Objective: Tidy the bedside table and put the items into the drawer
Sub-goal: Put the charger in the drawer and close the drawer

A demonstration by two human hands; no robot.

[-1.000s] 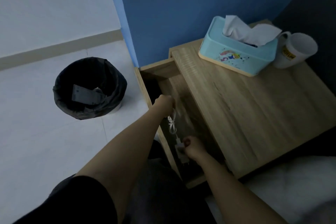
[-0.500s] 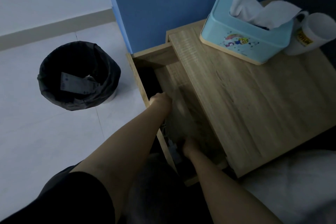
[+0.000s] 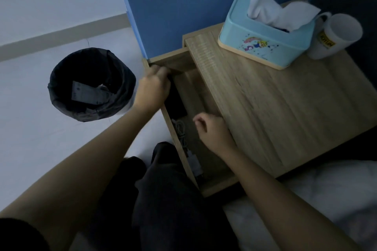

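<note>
The wooden bedside table [image 3: 285, 112] has its drawer [image 3: 220, 184] pulled out to the left. A white charger with its coiled cable [image 3: 186, 146] lies inside along the drawer's front panel, beside a dark flat object [image 3: 175, 104]. My left hand [image 3: 152, 89] rests on the far end of the drawer's front panel, fingers curled over its edge. My right hand [image 3: 212, 130] hovers over the drawer near the tabletop's edge, fingers loosely curled, holding nothing. A light-blue tissue box [image 3: 265, 40] and a white mug [image 3: 334, 36] stand at the back of the tabletop.
A black-lined waste bin [image 3: 91, 85] with paper in it stands on the pale floor to the left. A blue wall panel [image 3: 183, 6] rises behind the table. White bedding [image 3: 326, 189] lies at the lower right. My dark-clothed legs [image 3: 163, 199] are below the drawer.
Both hands held the charger and cable over the drawer; it now lies inside. My left hand moved to the drawer's far front edge, and my right hand lifted away with nothing in it.
</note>
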